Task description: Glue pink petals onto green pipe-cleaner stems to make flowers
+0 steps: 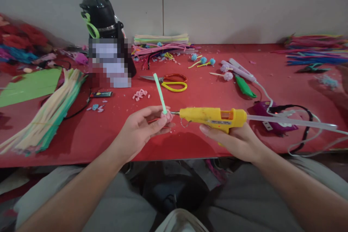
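Between the fingertips of my left hand (pixel 145 125) is a small pink pipe-cleaner flower (pixel 167 116) with a light green stem (pixel 160 92) pointing up. My right hand (pixel 236 139) is wrapped round the handle of a yellow hot glue gun (pixel 206 115). Its metal nozzle points left and meets the pink flower's right side; whether it touches I cannot tell. A clear glue stick (pixel 293 120) sticks out of the gun's back end. Beyond my left hand lie short pink pieces (pixel 140 94) and scissors (pixel 170 82) with red and yellow handles.
A black bottle (pixel 103 18) stands at the back left. Bundled pipe cleaners (pixel 51 116) lie at left, more (pixel 318 50) at far right. Small blue flowers (pixel 203 60), lilac flowers (pixel 227 76) and a purple power strip (pixel 274 119) with cables lie on the red table (pixel 116 148).
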`<state>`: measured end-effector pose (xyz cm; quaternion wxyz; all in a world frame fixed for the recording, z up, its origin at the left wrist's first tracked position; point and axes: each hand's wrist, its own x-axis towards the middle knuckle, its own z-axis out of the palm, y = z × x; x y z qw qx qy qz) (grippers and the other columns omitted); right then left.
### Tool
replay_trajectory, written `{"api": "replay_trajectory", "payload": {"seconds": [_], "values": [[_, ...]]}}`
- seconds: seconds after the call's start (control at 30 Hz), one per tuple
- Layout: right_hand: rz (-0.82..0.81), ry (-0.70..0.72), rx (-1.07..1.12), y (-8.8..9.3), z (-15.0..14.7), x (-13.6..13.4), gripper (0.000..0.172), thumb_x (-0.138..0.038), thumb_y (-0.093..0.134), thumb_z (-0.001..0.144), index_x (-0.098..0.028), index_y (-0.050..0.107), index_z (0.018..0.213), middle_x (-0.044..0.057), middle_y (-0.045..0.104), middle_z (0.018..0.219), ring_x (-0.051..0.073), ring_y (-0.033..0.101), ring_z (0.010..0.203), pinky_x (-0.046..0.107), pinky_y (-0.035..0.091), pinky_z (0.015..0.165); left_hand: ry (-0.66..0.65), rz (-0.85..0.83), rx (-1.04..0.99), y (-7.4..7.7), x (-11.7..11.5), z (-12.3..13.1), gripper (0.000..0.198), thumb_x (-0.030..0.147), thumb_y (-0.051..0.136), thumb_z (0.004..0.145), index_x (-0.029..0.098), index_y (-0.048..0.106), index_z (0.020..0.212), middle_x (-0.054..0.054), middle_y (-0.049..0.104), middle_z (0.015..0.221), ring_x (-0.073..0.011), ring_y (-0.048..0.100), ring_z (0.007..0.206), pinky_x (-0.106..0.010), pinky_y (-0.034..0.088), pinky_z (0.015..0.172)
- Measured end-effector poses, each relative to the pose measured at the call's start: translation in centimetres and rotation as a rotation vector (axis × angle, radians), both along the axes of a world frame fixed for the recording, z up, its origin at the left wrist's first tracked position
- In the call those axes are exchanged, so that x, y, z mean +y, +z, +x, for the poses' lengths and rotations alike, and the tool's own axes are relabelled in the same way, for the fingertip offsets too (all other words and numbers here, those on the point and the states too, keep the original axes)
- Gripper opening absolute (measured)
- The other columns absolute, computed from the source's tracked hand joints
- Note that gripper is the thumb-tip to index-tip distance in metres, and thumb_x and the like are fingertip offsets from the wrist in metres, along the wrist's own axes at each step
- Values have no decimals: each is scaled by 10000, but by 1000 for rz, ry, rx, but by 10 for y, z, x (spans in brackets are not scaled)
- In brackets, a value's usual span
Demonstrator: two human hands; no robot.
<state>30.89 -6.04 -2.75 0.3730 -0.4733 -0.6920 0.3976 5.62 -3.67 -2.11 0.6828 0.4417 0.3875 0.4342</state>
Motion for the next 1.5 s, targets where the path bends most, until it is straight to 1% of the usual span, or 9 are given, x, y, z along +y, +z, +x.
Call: {"api": "replay_trajectory", "payload": {"seconds": [0.1,0.33,0.67,0.9,1.03,1.17,1.3,1.4,1.5], "values": [[-2,-5,-18,1,-1,0,221,-405,623,937,-246,746,1027,33,771,929,241,724,852,360,618,777,-5,4,27,0,0,1,214,248,816,800,194,771,1003,-43,736,988,-158,704,893,-278,611,836],[7,5,13,-1,-1,-1,218,-390,646,923,-289,758,1081,27,780,1019,272,730,969,410,612,887,2,-4,32,-2,0,1,214,248,828,785,194,773,985,-27,720,977,-143,697,875,-285,608,858],[2,72,16,3,-4,-2,246,-367,618,945,-299,743,1146,15,779,1008,260,732,942,388,614,867,16,8,5,-4,2,1,201,232,821,792,187,769,981,-30,719,1000,-160,717,907,-294,613,882],[70,88,-31,5,-3,-2,201,-345,603,961,-287,756,1078,22,770,958,224,726,881,349,604,863,28,22,-2,-4,2,2,173,237,814,808,201,774,972,-16,710,1002,-150,723,931,-253,612,876],[130,110,-47,4,-2,0,217,-317,591,966,-254,747,1103,28,770,954,212,725,865,322,604,832,38,39,79,-4,2,0,194,274,813,812,228,777,998,-10,714,992,-109,713,814,-184,603,728],[106,108,-81,4,7,3,238,-338,603,957,-254,738,1134,23,775,1017,228,727,924,330,599,839,78,86,166,-1,5,-3,215,299,811,813,226,782,1013,-22,734,951,-66,632,666,-140,515,555],[28,-51,-213,-3,27,18,274,-457,654,912,-267,751,1083,41,773,991,287,722,939,419,590,840,76,143,156,12,10,-16,200,299,831,788,221,796,968,-27,749,952,-91,641,733,-166,535,638],[43,-188,-301,-12,45,39,287,-505,680,883,-282,742,1053,67,760,1022,311,701,959,436,562,818,110,212,176,27,16,-36,138,280,822,800,206,795,913,-16,750,923,-102,650,802,-164,545,715],[83,-314,-398,-22,53,63,259,-495,703,855,-238,682,880,67,700,823,241,636,726,369,489,643,99,229,246,39,25,-60,144,258,787,840,194,785,968,-10,743,920,-113,658,838,-175,558,759]]}}
